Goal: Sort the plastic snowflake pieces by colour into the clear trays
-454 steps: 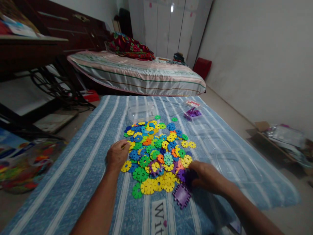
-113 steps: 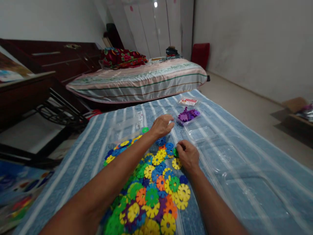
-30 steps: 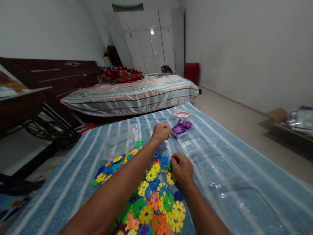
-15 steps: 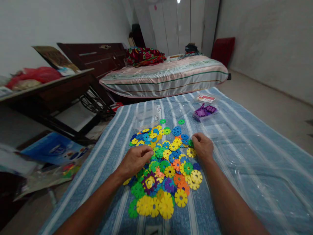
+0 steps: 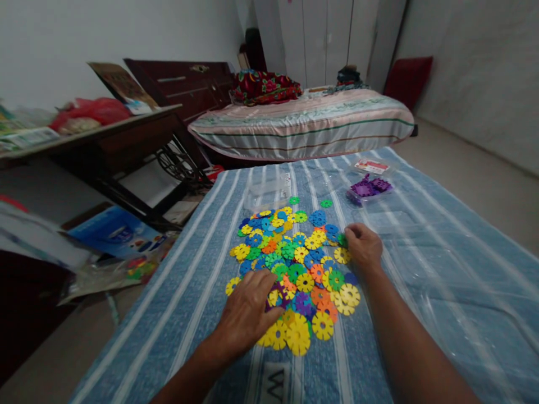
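Observation:
A spread pile of snowflake-shaped plastic discs in yellow, green, blue, orange and purple lies on the striped cloth (image 5: 197, 280). My left hand (image 5: 248, 306) is over the near left side of the pile, fingers apart. Between its thumb and forefinger a purple disc piece (image 5: 278, 297) with yellow at its middle shows in part. At the right edge of the pile my right hand (image 5: 364, 245) is closed, its fingertips pinched at a green disc (image 5: 342, 240). A yellow disc (image 5: 342, 255) lies just below those fingertips.
Behind the pile stands a clear plastic box (image 5: 265, 193). Purple pieces (image 5: 368, 188) sit in another clear box at the back right, near a labelled lid (image 5: 373, 165). Clear plastic trays lie at right. Beyond are a bed (image 5: 303, 134) and, leftward, a sewing table (image 5: 96, 134).
My left hand has moved from the middle of the pile toward me, opening its pinched fingers over the purple piece. My right hand stays at the green disc. The view has shifted left.

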